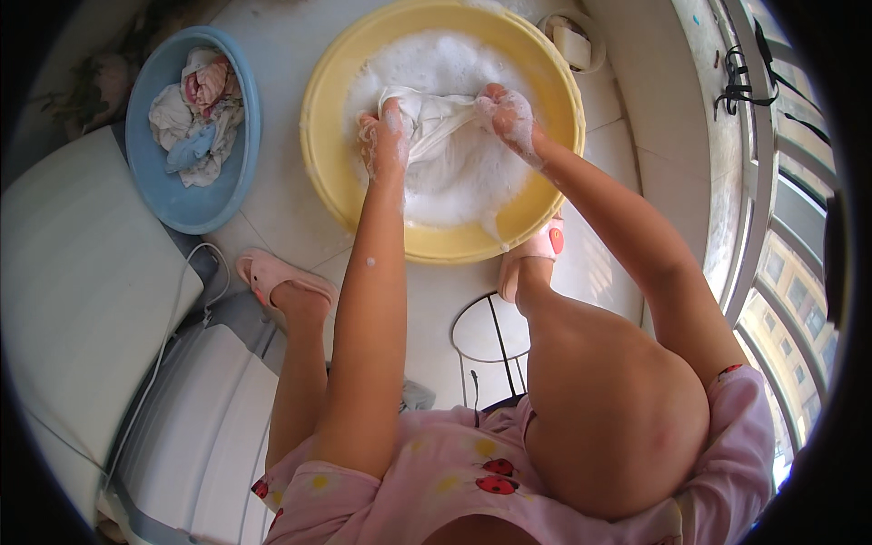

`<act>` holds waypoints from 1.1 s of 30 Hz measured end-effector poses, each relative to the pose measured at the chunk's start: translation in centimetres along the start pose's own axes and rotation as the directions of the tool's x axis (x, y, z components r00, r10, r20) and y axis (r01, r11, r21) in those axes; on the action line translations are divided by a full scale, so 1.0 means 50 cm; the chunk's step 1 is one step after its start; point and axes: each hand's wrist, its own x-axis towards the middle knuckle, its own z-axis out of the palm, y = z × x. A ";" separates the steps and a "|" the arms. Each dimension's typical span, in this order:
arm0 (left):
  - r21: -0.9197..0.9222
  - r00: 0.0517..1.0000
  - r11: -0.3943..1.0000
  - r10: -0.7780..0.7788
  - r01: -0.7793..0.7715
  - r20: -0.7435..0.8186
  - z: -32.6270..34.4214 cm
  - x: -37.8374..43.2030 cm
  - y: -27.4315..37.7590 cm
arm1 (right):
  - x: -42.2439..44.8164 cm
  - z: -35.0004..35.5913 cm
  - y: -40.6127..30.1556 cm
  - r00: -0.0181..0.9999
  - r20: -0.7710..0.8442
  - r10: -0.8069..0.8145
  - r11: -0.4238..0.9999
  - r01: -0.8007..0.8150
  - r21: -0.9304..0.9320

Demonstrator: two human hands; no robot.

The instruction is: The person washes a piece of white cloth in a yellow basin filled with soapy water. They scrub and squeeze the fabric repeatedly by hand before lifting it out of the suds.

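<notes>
A wide yellow plastic basin (327, 184) stands on the floor before me, with thick white suds (449, 197) in it. Stretched between my hands over the foam is a wet white cloth (439, 122), perhaps a garment. My left hand (385, 139) grips its left end, and suds cling to the fingers and wrist. At the other end, my right hand (505, 117) is closed on the cloth in a foam-covered fist. The cloth's lower part hangs down into the suds, where its edge is hidden.
A blue plastic basin (194, 211) at left holds crumpled clothes (197, 122). A small round container (599, 51) with a white block, possibly soap, stands beyond the yellow basin. White appliances (82, 225) with a cable border the left; a railed window (790, 225) lines the right.
</notes>
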 end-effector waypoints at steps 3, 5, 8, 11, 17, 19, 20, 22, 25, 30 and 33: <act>0.104 0.999 0.995 -0.004 -0.001 0.050 0.026 -0.003 -0.005 | -0.020 0.019 -0.040 0.994 0.092 0.064 0.832 -0.002 -0.555; 0.168 0.994 0.986 0.003 -0.021 0.111 0.044 -0.010 -0.004 | -0.018 0.028 -0.023 0.980 0.180 -0.087 0.738 0.185 -0.649; 0.469 0.955 0.842 0.296 -0.268 0.015 0.069 0.008 -0.058 | 0.014 0.046 0.007 0.892 0.442 -0.091 0.438 0.434 -0.787; 0.555 0.926 0.772 0.378 -0.311 -0.006 0.072 0.018 -0.078 | 0.062 0.027 0.072 0.994 0.092 -0.054 0.921 0.085 -0.381; 0.637 0.924 0.680 0.348 -0.364 0.157 0.076 0.003 -0.057 | 0.132 -0.012 0.220 0.898 0.418 -0.134 0.668 0.394 -0.631; 0.613 0.967 0.748 0.205 -0.255 0.152 0.021 -0.008 -0.052 | 0.135 -0.014 0.179 0.899 0.413 -0.144 0.459 0.430 -0.777; 0.598 0.977 0.773 0.172 -0.211 0.122 -0.014 -0.006 -0.058 | 0.135 -0.011 0.143 0.896 0.412 -0.166 0.341 0.444 -0.828; 0.490 0.992 0.863 0.091 -0.121 0.084 -0.037 -0.036 -0.029 | 0.146 -0.062 0.115 0.896 0.340 -0.286 0.164 0.395 -0.904; 0.361 0.996 0.928 0.089 -0.093 0.028 -0.081 -0.102 0.031 | 0.121 -0.103 0.057 0.708 0.094 -0.700 0.242 0.358 -0.902; 0.335 0.960 0.900 0.275 -0.279 0.061 -0.251 -0.139 0.094 | -0.022 -0.111 -0.220 0.669 0.374 -0.643 0.324 0.680 -0.658; 0.101 0.904 0.902 0.405 -0.420 0.135 -0.320 -0.056 0.121 | -0.078 -0.158 -0.345 0.333 0.672 -0.661 -0.346 0.660 -0.667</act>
